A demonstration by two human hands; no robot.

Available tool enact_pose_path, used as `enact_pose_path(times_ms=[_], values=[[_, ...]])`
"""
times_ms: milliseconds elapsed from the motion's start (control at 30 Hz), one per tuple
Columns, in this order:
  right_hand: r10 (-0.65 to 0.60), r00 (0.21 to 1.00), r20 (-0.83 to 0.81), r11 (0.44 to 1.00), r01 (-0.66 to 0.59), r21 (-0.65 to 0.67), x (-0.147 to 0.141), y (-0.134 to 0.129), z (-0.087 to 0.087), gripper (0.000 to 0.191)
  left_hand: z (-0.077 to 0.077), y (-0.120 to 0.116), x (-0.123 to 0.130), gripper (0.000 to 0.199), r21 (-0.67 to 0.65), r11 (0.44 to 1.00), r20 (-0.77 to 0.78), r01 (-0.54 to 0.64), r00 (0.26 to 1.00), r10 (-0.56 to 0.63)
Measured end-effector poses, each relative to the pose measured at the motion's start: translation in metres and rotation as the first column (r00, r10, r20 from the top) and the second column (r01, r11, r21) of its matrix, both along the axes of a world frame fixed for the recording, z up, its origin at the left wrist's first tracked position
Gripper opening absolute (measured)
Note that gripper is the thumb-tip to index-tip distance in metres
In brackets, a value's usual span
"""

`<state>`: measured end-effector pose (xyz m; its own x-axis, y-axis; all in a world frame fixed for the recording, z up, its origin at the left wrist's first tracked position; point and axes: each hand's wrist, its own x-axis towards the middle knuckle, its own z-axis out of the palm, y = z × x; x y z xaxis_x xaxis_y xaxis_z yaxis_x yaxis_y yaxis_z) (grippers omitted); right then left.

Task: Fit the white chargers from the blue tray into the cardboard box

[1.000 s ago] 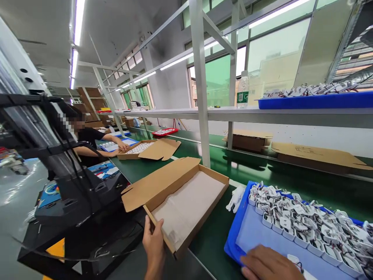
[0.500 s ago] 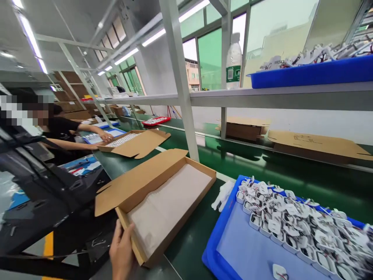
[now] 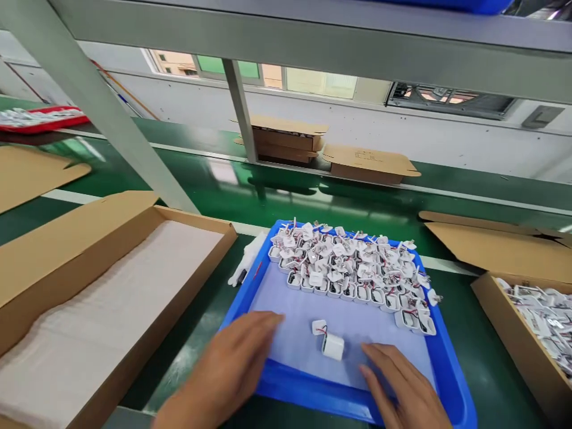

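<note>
A blue tray (image 3: 451,363) lies in front of me, its back half packed with rows of small white plastic housings (image 3: 339,262) with lids and thin wires. One loose white housing (image 3: 333,347) lies near the tray's front, its square lid (image 3: 319,327) joined to it by red and black wires. My left hand (image 3: 236,357), slightly blurred, hovers over the tray's front left edge, fingers stretched out and holding nothing visible. To the right of the loose housing, my right hand (image 3: 402,387) is open, thumb and fingers apart, touching none of the parts.
An open cardboard box (image 3: 192,286) lined with white paper stands at the left. Another cardboard box (image 3: 504,322) full of white parts is at the right. A white glove-like item (image 3: 248,259) lies beside the tray. A grey post (image 3: 120,125) and an overhead shelf (image 3: 286,47) frame the bench.
My view has swung right and down to the blue tray. My left hand has let go of the paper-lined box and moved over the tray. My right hand has come into view.
</note>
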<state>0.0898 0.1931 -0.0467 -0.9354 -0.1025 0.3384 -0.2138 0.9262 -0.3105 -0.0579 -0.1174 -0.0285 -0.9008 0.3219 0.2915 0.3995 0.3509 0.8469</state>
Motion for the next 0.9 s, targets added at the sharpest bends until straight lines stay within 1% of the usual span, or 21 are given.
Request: enact_pose_path(times_ms=[33,67,100,133,200,267,333,367,400,433,467,533,567,600,667,700,733,767,800,833,900], values=[[0.005,1.0,-0.013,1.0,-0.005,0.011,0.0,-0.003,0.001,0.035,0.001,0.022,-0.003,0.024,-0.138,0.971,-0.026,0.198,0.979,-0.203],[0.004,1.0,-0.022,1.0,-0.003,0.022,-0.001,-0.007,0.001,0.035,0.002,0.04,-0.005,0.023,-0.247,0.914,-0.047,0.322,0.938,-0.343],[0.0,1.0,-0.023,1.0,0.0,0.029,-0.003,-0.011,0.001,0.034,0.003,0.053,-0.005,0.023,-0.35,0.841,-0.054,0.413,0.887,-0.458],[-0.002,1.0,-0.019,1.0,0.002,0.03,-0.005,-0.016,0.001,0.034,0.004,0.063,-0.004,0.023,-0.427,0.783,-0.06,0.453,0.849,-0.524],[0.008,1.0,-0.01,1.0,-0.007,0.028,-0.012,-0.027,0.001,0.033,0.005,0.071,-0.002,0.022,-0.538,0.708,-0.077,0.458,0.809,-0.582],[0.017,1.0,-0.012,0.999,-0.017,0.028,-0.021,-0.038,0.001,0.033,0.005,0.071,0.0,0.018,-0.615,0.652,-0.068,0.443,0.794,-0.604],[0.0,1.0,-0.017,1.0,0.0,0.018,-0.028,-0.045,0.001,0.035,0.004,0.069,0.001,0.015,-0.642,0.622,-0.036,0.448,0.793,-0.608],[-0.018,1.0,-0.013,1.0,0.018,-0.003,-0.03,-0.048,0.002,0.035,0.004,0.069,0.002,0.016,-0.629,0.629,-0.024,0.457,0.797,-0.603],[-0.038,0.999,-0.005,0.998,0.037,-0.043,-0.031,-0.05,0.003,0.033,0.004,0.069,0.004,0.02,-0.596,0.655,-0.023,0.464,0.806,-0.591],[-0.056,0.998,0.005,0.993,0.056,-0.102,-0.031,-0.051,0.003,0.031,0.003,0.069,0.006,0.023,-0.539,0.699,-0.03,0.47,0.819,-0.573],[-0.069,0.997,0.018,0.981,0.071,-0.182,-0.03,-0.052,0.005,0.029,0.002,0.069,0.01,0.025,-0.455,0.757,-0.041,0.468,0.839,-0.543],[-0.086,0.996,0.039,0.918,0.094,-0.385,-0.027,-0.054,0.006,0.029,0.001,0.07,0.017,0.02,-0.211,0.884,-0.048,0.416,0.899,-0.435],[-0.087,0.995,0.04,0.868,0.096,-0.488,-0.025,-0.056,0.007,0.029,0.0,0.07,0.021,0.016,-0.074,0.927,-0.02,0.367,0.929,-0.37],[-0.083,0.996,0.038,0.81,0.09,-0.58,-0.024,-0.058,0.007,0.03,0.0,0.071,0.025,0.016,0.055,0.947,0.031,0.316,0.948,-0.318],[-0.058,0.997,0.042,0.693,0.07,-0.717,-0.022,-0.063,0.005,0.031,0.001,0.071,0.031,0.025,0.251,0.938,0.176,0.238,0.942,-0.286],[-0.032,0.998,0.05,0.646,0.059,-0.761,-0.022,-0.066,0.004,0.031,0.002,0.07,0.033,0.03,0.319,0.919,0.254,0.23,0.914,-0.316],[-0.003,0.999,0.05,0.617,0.041,-0.786,-0.022,-0.068,0.003,0.032,0.003,0.07,0.034,0.035,0.375,0.897,0.32,0.235,0.875,-0.364],[0.019,0.999,0.039,0.616,0.019,-0.788,-0.022,-0.07,0.002,0.033,0.004,0.069,0.036,0.037,0.422,0.874,0.365,0.242,0.837,-0.407],[0.025,1.0,0.017,0.645,-0.003,-0.764,-0.022,-0.072,0.001,0.035,0.004,0.068,0.037,0.038,0.452,0.859,0.391,0.241,0.812,-0.433],[0.006,1.0,-0.028,0.698,-0.025,-0.716,-0.022,-0.074,0.001,0.037,0.004,0.067,0.037,0.036,0.465,0.854,0.401,0.233,0.805,-0.438],[-0.053,0.989,-0.138,0.817,-0.036,-0.576,-0.02,-0.079,0.001,0.043,0.002,0.066,0.039,0.036,0.455,0.87,0.381,0.191,0.841,-0.384]])
